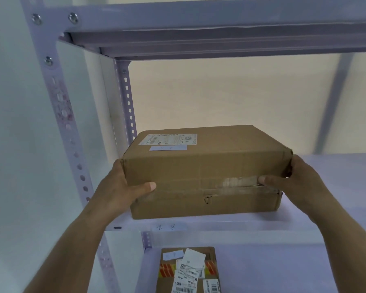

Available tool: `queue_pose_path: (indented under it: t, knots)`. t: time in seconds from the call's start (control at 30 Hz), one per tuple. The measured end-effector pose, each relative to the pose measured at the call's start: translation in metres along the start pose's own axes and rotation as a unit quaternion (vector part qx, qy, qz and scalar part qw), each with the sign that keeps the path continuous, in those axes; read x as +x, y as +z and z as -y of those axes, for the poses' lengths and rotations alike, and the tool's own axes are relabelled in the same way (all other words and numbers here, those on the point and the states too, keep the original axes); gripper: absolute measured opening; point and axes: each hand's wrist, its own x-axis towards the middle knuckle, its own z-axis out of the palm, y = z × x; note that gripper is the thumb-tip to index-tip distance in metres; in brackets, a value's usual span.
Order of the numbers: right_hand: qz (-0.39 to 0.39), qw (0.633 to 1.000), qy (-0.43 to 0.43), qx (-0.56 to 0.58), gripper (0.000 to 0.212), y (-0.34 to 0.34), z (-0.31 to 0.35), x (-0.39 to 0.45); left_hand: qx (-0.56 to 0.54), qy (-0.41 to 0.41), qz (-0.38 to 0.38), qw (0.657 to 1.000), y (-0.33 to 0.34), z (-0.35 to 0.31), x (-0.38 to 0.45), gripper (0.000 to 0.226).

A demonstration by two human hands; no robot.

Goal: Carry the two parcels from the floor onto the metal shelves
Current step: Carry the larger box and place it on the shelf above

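A brown cardboard parcel [205, 166] with a white address label on top rests on the front of a white metal shelf [336, 187]. My left hand [123, 187] grips its left end, thumb across the front face. My right hand [294, 182] grips its right end, thumb on the taped seam. A second, smaller parcel [188, 269] covered in labels and orange tape lies on the shelf below, near the frame's bottom edge.
A perforated upright post [72, 127] stands at the left, and a rear post [127, 98] behind the parcel. The shelf above [220, 39] overhangs the parcel. A pale wall lies behind. The shelf surface stretches to the right of the parcel.
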Motion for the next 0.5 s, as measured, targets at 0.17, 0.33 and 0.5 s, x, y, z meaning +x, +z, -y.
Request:
queue_pose_path:
  t: [0.17,0.33,0.5]
  knots:
    - [-0.007,1.0,-0.001,-0.016,0.051,0.004,-0.001,0.007,-0.003,-0.006,0.006,1.0,0.002,0.003,0.013,0.081]
    - [-0.014,0.999,0.005,-0.028,0.053,0.006,-0.002,0.012,-0.011,-0.001,0.01,1.0,0.005,0.003,0.018,0.082]
    - [-0.012,0.999,0.003,-0.033,0.058,0.007,-0.002,0.014,-0.015,0.008,0.008,1.0,0.006,0.004,0.021,0.08]
